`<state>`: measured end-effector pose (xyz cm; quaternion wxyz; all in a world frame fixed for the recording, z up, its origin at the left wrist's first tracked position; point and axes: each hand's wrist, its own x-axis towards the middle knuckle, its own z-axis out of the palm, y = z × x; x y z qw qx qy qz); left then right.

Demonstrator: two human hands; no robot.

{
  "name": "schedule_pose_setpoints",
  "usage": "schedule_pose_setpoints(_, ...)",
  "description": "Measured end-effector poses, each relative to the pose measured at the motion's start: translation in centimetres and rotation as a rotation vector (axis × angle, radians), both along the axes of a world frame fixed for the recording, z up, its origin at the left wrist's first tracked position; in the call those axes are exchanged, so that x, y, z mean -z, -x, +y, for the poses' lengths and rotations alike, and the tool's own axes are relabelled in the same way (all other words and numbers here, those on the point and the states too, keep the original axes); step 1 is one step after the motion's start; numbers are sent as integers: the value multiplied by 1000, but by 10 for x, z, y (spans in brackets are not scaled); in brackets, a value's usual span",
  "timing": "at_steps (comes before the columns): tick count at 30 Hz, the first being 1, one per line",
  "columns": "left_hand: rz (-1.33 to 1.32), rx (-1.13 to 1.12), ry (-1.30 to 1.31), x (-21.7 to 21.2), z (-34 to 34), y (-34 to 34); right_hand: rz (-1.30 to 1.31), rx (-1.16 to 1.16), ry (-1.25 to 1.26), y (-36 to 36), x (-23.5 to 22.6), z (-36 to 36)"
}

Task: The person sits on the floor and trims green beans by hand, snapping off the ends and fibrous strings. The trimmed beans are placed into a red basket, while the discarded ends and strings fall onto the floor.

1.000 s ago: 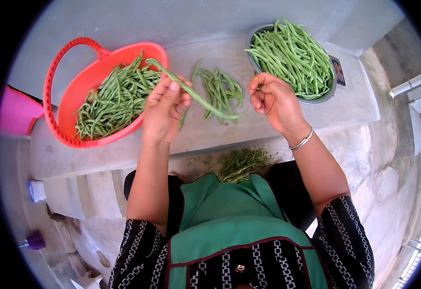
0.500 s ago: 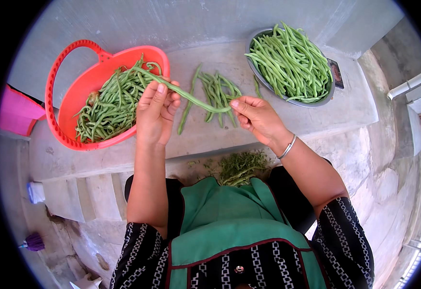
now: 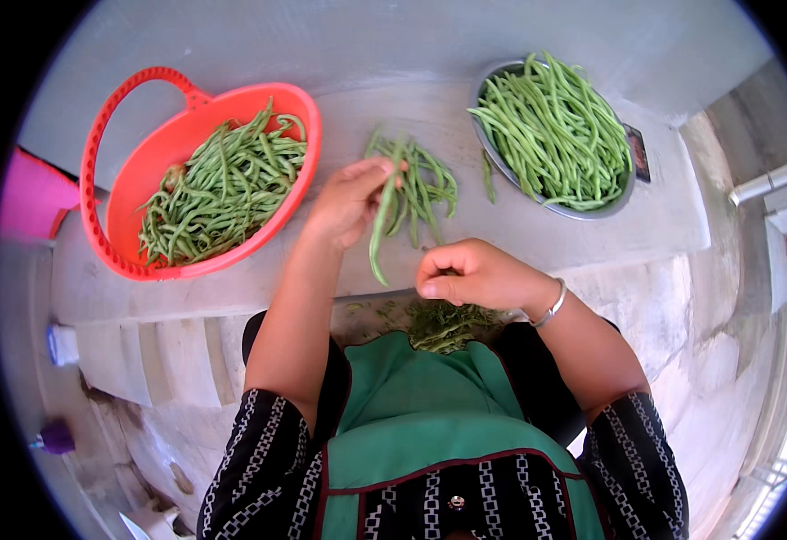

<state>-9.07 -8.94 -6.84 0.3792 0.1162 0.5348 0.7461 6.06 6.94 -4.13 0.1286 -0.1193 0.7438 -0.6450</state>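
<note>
Left hand clamped on one bean, right hand fingers together; judged partway: basket at 10 o'clock well filled, bowl at 1 heaped, pile at 12 remaining.

Rough paving, concrete ledge and beans suggest a home yard.

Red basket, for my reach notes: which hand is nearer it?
Left: the left hand is just right of the red basket; the right hand is farther to the right.

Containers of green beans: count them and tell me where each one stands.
2: the red basket at the left of the concrete ledge, and the grey bowl at its right.
</note>
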Motion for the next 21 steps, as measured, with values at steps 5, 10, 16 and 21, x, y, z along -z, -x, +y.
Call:
schedule_pose_setpoints(5, 125, 110, 211, 7, 14, -7, 166, 182, -391, 13, -6, 6)
schedule_pose_setpoints(10, 662, -128, 616, 20, 0, 10, 272, -157, -593, 8, 29, -14)
schedule_pose_setpoints(16, 769, -96, 412, -17, -41, -10, 353, -152, -615, 37, 14, -45)
schedule_pose_setpoints(21, 551, -743, 69, -43, -122, 3, 365, -26, -537, 109, -63, -117)
